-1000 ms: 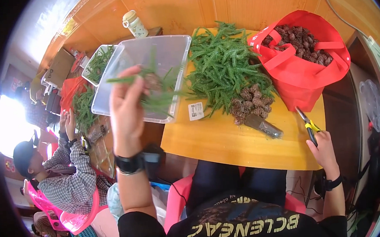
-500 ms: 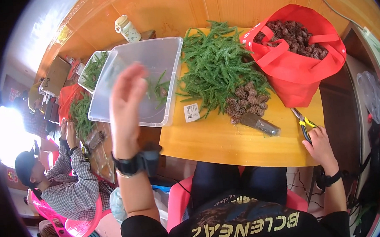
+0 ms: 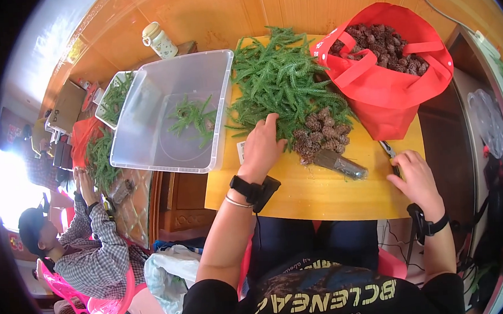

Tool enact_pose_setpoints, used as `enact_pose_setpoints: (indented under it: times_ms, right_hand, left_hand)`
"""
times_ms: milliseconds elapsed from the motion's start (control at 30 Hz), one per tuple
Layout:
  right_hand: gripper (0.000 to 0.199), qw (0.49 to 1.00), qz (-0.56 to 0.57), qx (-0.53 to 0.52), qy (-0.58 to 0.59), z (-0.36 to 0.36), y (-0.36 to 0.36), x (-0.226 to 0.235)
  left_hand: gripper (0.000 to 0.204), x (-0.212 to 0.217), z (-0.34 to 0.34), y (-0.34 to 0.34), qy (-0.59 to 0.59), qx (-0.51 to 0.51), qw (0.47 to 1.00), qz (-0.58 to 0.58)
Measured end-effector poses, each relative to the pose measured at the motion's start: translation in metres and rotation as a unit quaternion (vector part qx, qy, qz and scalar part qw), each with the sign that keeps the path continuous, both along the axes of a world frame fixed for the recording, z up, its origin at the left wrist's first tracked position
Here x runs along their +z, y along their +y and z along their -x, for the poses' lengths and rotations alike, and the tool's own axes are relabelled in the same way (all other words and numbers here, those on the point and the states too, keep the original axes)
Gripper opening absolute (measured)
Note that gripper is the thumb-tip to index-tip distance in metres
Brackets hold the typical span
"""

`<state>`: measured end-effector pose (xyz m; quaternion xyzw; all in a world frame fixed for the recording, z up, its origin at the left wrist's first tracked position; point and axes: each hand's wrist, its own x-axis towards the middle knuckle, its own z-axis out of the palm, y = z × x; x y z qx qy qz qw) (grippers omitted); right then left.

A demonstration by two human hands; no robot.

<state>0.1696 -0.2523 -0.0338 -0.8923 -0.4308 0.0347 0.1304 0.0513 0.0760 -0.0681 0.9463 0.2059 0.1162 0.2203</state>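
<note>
My left hand (image 3: 261,147) reaches to the near left edge of a pile of green artificial pine sprigs (image 3: 284,76). Its fingers are apart at the sprigs, and I see nothing held in them. Beside it lies a cluster of brown pine cones (image 3: 323,133), with a plastic-wrapped bundle of thin dark pieces (image 3: 340,164) just in front. At the table's right side, my right hand (image 3: 414,176) is closed over the handles of a pair of pliers (image 3: 386,149). The pliers' jaws point away from me; the hand covers most of the handles. A white label (image 3: 240,152) is partly hidden behind my left hand.
A clear plastic bin (image 3: 143,112) with several sprigs stands left of the yellow table (image 3: 301,203). A red bag (image 3: 393,103) full of pine cones stands at the back right. Further left, a co-worker (image 3: 94,249) sits at another table. A bottle (image 3: 160,41) stands at the wall.
My left hand has come down and to the right, from above the clear bin to the sprig pile. My right hand has shifted slightly up and now covers more of the pliers.
</note>
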Motion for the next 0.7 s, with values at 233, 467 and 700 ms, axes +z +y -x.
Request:
enact_pose_setpoints:
  times_ms: [233,467,700]
  right_hand:
    - [0.020,0.995,-0.052,0.080,0.033,0.008,0.065,0.008]
    - [0.014,0.973,-0.155,0.097,0.138,0.020,0.109,0.009]
    - [0.026,0.863,-0.237,0.048,0.444,0.037,0.120,0.031]
  left_hand:
    - [0.049,0.018,0.014,0.007,-0.054,-0.016,0.980,0.190]
    - [0.047,0.055,0.043,-0.011,-0.156,-0.079,0.662,0.729]
    - [0.053,0.032,0.047,-0.025,-0.167,-0.146,0.567,0.793]
